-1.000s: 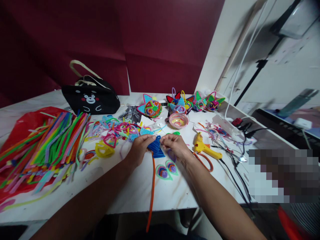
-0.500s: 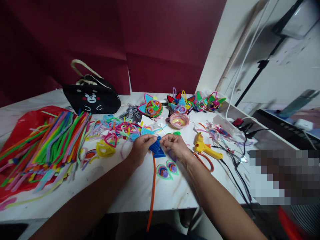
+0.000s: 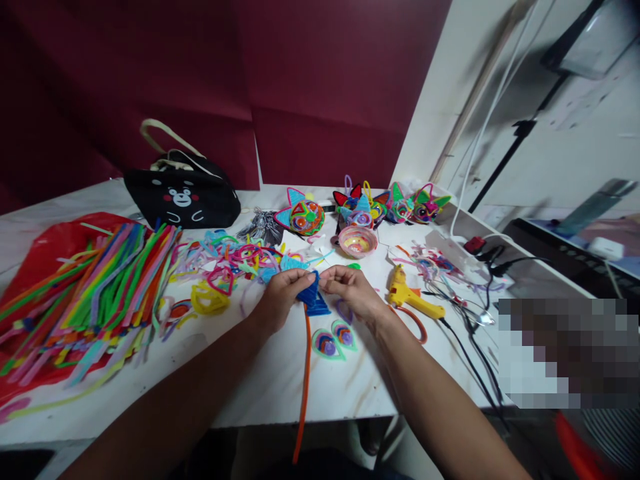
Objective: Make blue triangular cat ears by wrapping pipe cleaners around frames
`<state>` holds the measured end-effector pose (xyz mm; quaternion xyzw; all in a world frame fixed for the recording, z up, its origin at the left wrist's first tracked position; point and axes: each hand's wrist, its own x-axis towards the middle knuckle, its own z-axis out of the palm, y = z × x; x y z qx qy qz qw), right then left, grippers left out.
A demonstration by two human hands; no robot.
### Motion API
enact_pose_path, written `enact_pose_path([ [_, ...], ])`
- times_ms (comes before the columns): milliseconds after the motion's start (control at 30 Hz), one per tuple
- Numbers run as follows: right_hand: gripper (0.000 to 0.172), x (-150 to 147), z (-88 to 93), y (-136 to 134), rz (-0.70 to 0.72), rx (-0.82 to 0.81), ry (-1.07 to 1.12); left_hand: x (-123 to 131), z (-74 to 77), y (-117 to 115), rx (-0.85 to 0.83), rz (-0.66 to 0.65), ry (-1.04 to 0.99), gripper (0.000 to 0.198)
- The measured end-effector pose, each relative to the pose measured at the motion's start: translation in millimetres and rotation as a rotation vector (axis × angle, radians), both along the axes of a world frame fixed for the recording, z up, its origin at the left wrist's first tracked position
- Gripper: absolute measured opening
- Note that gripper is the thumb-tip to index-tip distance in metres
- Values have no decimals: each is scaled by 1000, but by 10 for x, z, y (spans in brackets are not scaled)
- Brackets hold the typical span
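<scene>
Over the middle of the white table (image 3: pixel 260 393), my left hand (image 3: pixel 281 298) and my right hand (image 3: pixel 351 289) both pinch a blue triangular pipe-cleaner piece (image 3: pixel 313 298). Each hand has its fingers closed on the piece's top edge. A long orange pipe cleaner (image 3: pixel 303 387) hangs from the piece down past the table's front edge. Two teardrop-shaped pipe-cleaner pieces (image 3: pixel 334 340) lie flat just below my right hand.
A heap of coloured pipe cleaners (image 3: pixel 95 293) lies on a red bag at left. Bent pieces (image 3: pixel 235 260), a black bear bag (image 3: pixel 183 193), several cat-face figures (image 3: pixel 360 207), a pink bowl (image 3: pixel 357 241), a yellow glue gun (image 3: pixel 413 299), orange scissors (image 3: pixel 410 323) and cables (image 3: pixel 465 300) surround my hands.
Both hands have kept their pinch on the blue piece and shifted only slightly; the piece has turned a little between the fingers.
</scene>
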<state>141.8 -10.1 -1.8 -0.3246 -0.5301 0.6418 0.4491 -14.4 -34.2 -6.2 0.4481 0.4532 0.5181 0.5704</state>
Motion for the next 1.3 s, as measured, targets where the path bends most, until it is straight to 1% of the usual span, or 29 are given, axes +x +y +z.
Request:
enact_pose_path([
  [133,21,35,13,2,52,51,-17,-23,9,9,-21,-63,-24,23],
  [367,28,113,45,10,131,222,-190,-70,69,10,-70,-183,-31,24],
  [533,28,158,65,21,123,374,-297,-104,102,0,-109,-268,6,26],
  [700,26,202,45,28,178,472,-345,-148,109,-4,-145,-434,80,30],
  [800,25,214,35,31,199,527,-373,-165,125,-14,-167,-480,114,31],
  [833,24,214,34,33,182,542,-377,-167,131,-15,-162,-480,115,31],
  [900,25,205,30,37,100,555,-378,-166,140,-12,-119,-443,110,31],
  [1000,26,171,20,39,-24,518,-400,-155,141,2,-8,-295,157,29],
  [1067,26,137,16,28,-33,470,-402,-147,132,14,49,-187,217,29],
  [1133,25,102,21,7,-11,423,-358,-140,114,26,85,-111,253,29],
  [1233,24,60,32,-25,6,368,-273,-134,81,41,127,-42,280,28],
  [1300,25,44,28,-32,-4,354,-256,-130,65,47,155,-14,303,27],
])
